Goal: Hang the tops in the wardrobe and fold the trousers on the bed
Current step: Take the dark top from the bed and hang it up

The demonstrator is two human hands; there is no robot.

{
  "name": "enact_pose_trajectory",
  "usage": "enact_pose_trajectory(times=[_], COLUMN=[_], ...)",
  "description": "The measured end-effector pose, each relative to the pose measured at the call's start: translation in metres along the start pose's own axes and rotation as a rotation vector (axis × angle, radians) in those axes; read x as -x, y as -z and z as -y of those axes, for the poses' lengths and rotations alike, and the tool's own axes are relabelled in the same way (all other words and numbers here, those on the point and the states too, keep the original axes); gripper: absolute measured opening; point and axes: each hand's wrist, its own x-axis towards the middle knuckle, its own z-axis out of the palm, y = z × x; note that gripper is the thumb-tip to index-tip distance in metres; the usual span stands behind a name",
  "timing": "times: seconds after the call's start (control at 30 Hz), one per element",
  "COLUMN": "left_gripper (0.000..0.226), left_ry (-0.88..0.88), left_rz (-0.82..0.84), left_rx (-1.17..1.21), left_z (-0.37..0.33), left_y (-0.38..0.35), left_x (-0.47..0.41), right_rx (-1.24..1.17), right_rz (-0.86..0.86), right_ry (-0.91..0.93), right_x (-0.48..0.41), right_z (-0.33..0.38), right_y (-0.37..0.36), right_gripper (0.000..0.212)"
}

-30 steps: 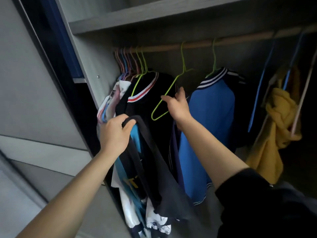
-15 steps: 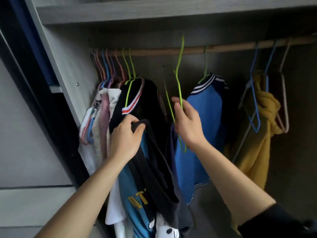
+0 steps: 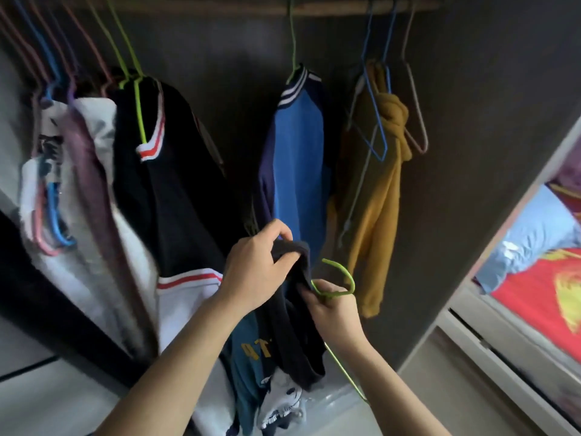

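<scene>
My left hand (image 3: 256,272) grips the collar of a dark navy top (image 3: 298,335) with a teal printed front, which hangs down below my hands. My right hand (image 3: 333,306) holds a green wire hanger (image 3: 341,278) with its hook curling up to the right, pressed against the top's dark fabric. Both hands are in front of the open wardrobe, below the wooden rail (image 3: 201,9). On the rail hang a black top with red-and-white trim (image 3: 176,184) and a blue top with a striped collar (image 3: 298,152).
Several tops on coloured hangers (image 3: 63,171) crowd the rail's left end. A mustard garment (image 3: 380,196) and empty blue and pink hangers (image 3: 377,121) hang at the right. The wardrobe's side panel (image 3: 471,184) stands right of them, with a bed in red and blue bedding (image 3: 534,272) beyond.
My right hand has lifted the green hanger off the rail and brought it down to the top. My left hand moved right and lower with the top. The view tilted down.
</scene>
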Motion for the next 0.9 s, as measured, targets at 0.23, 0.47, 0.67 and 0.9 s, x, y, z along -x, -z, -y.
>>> enact_pose_trajectory(times=[0.23,0.47,0.67,0.9], left_gripper=[0.024,0.028,0.015,0.024], left_ry=[0.161,0.334,0.647,0.761], left_rz=[0.211,0.225,0.296,0.231], left_rx=[0.002,-0.373,-0.015,0.088], left_z=[0.057,0.074,0.039,0.007], left_y=[-0.025,-0.06,-0.094,-0.135], left_x=[0.038,0.063,0.053,0.028], right_rx=[0.238,0.341,0.368,0.263], right_rz=[-0.03,-0.031,0.005,0.104], right_ry=[-0.129,-0.198,-0.295,-0.127], right_x=[0.03,0.033,0.034,0.052], right_z=[-0.031,-0.039,-0.066,-0.052], right_y=[0.033,0.087,0.117,0.166], right_gripper=[0.013,0.014,0.025,0.03])
